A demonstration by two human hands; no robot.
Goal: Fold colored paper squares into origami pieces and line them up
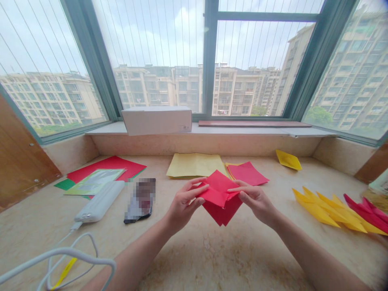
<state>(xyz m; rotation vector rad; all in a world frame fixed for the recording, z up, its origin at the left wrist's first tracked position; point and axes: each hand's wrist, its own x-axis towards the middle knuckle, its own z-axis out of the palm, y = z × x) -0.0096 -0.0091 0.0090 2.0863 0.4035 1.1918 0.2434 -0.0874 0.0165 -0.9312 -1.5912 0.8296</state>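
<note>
While left hand (189, 196) and right hand (254, 199) pinch red paper (216, 186) edges | counter (221, 258) spreads around

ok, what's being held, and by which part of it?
The folded red paper: left hand pinches its left side, right hand its right side, thumbs nearest the camera.
</note>
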